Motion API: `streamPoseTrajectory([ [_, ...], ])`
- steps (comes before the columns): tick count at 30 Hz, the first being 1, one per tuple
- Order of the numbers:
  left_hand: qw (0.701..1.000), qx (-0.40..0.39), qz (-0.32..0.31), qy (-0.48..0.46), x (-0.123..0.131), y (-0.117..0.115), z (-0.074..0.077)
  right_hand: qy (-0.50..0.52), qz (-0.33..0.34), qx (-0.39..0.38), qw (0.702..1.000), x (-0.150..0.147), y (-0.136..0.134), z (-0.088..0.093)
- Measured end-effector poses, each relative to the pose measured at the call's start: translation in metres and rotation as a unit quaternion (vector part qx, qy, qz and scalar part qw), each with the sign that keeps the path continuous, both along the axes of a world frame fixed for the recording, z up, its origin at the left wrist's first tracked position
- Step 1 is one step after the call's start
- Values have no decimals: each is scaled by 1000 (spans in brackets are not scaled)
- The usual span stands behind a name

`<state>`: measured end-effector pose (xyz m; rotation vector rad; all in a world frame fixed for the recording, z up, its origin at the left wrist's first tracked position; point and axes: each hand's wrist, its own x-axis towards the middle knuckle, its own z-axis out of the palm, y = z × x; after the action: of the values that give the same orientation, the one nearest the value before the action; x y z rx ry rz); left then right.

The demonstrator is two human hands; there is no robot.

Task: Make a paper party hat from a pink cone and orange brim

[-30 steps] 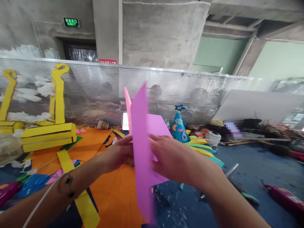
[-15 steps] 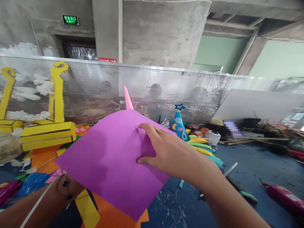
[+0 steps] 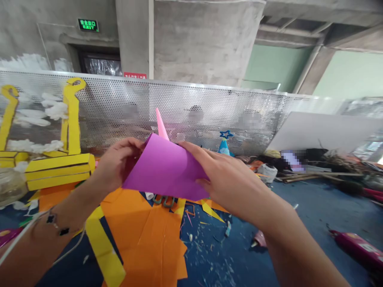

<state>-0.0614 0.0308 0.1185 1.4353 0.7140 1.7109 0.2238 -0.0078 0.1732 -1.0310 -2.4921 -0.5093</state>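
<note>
A purple sheet point(image 3: 167, 169), curved over at its upper edge, is held up between my two hands above the work surface. My left hand point(image 3: 115, 161) grips its left side, the fingertips partly hidden behind the sheet. Fingers of my right hand point(image 3: 218, 171) are bent round the right edge. Just behind the sheet a pink pointed cone point(image 3: 161, 125) rises. Below lie orange sheets point(image 3: 143, 235) and a yellow strip point(image 3: 104, 247).
Yellow cardboard structures point(image 3: 61, 171) stand at the left. Behind the hands are a blue party hat point(image 3: 224, 147) and a perforated metal screen point(image 3: 113, 95). A magenta tool point(image 3: 357, 249) lies at right, near a white bag point(image 3: 267, 172) and sticks.
The purple sheet was spread wide and is now bent over and looks smaller. My left hand has come up from beneath to its left side. More of the orange sheets shows.
</note>
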Motion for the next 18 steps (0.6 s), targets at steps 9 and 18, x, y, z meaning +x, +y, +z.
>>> streamPoseTrajectory([
  [9,909,196,140,339,-6,-35,22,-30,9,10,999,0,-1,5],
  [18,830,310,255,386,24,-49,13,20,24,4,1000,-8,-7,6],
])
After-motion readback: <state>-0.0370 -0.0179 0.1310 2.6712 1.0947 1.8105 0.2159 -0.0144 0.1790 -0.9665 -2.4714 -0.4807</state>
